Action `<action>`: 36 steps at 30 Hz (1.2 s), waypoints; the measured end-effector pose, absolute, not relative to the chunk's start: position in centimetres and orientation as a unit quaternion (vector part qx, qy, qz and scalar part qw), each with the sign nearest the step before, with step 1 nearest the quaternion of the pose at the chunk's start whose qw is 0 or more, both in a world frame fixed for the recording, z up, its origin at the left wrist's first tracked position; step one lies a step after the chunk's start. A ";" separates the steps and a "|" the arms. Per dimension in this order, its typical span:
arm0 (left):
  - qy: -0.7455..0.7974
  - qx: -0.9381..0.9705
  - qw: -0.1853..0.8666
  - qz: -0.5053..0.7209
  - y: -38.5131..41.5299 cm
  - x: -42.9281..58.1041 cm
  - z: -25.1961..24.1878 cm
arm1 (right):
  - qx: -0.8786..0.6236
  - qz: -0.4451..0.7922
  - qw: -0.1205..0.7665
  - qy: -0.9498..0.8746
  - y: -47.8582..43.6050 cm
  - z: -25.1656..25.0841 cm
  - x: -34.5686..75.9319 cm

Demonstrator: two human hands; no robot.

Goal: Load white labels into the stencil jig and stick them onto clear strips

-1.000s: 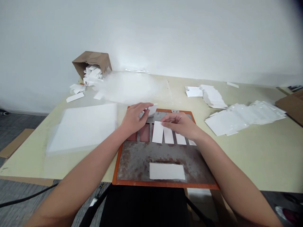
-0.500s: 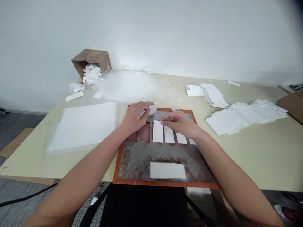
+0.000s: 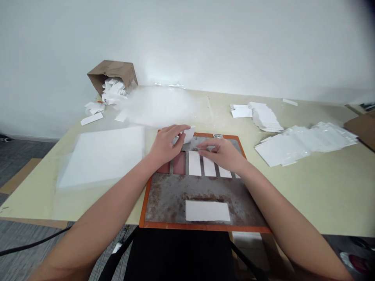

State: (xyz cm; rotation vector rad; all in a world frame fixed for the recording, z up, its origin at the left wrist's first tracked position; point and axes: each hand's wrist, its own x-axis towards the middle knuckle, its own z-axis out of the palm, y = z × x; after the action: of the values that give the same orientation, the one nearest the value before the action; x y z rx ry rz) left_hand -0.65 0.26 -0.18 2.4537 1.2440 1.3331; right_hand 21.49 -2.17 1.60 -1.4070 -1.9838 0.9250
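Your left fingers (image 3: 175, 130) are closed on a curled piece of white card (image 3: 188, 135), which bows upward and stands clear of the surface at the far edge of the plate. Your right fingers (image 3: 206, 145) are half-curved and hold nothing that shows, hovering just over the far ends of four narrow white strips (image 3: 195, 163) that lie side by side, long edges running near to far. The strips sit on a rust-stained metal plate (image 3: 170, 199) with an orange frame, and two reddish slots (image 3: 179, 163) show to their left. A white rectangular card (image 3: 207, 211) lies flat near the plate's near edge. On the tabletop (image 3: 322, 195), clear sheets (image 3: 102, 156) lie to the left, and a stack of white cards (image 3: 265, 116) and a spread of plastic-wrapped cards (image 3: 304, 144) lie to the right. At the far left, a tipped brown paper bag (image 3: 113, 74) spills white pieces (image 3: 114, 90).
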 end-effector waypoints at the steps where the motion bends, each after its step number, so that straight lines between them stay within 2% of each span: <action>1: 0.409 0.801 0.042 0.435 0.2 -0.6 -0.2 | -0.530 0.321 0.268 -0.737 -2.2 1.7 21.6; 10: 0.410 0.800 0.047 0.436 0.2 -0.6 -0.1 | -0.386 0.256 0.244 -0.852 -2.9 1.9 21.4; 15: 0.414 0.799 0.043 0.434 0.2 -0.6 -0.1 | -0.397 0.158 0.190 -0.884 -3.3 1.3 20.8; 22: 0.419 0.800 0.042 0.429 0.2 -0.6 -0.1 | -0.426 0.142 0.140 -0.882 -3.6 1.2 20.5; 33: 0.401 0.800 0.036 0.445 0.3 -0.6 -0.2 | -0.422 0.130 0.158 -0.883 -3.4 1.4 21.2; 36: 0.388 0.803 0.036 0.451 0.2 -0.6 -0.2 | -0.419 0.119 0.198 -0.878 -3.3 1.7 21.6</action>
State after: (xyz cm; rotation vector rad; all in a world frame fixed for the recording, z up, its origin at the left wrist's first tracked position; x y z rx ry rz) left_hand -0.59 0.21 -0.19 2.4665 1.1919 1.3848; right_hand 21.59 -3.27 1.74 -1.1732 -2.4575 0.3329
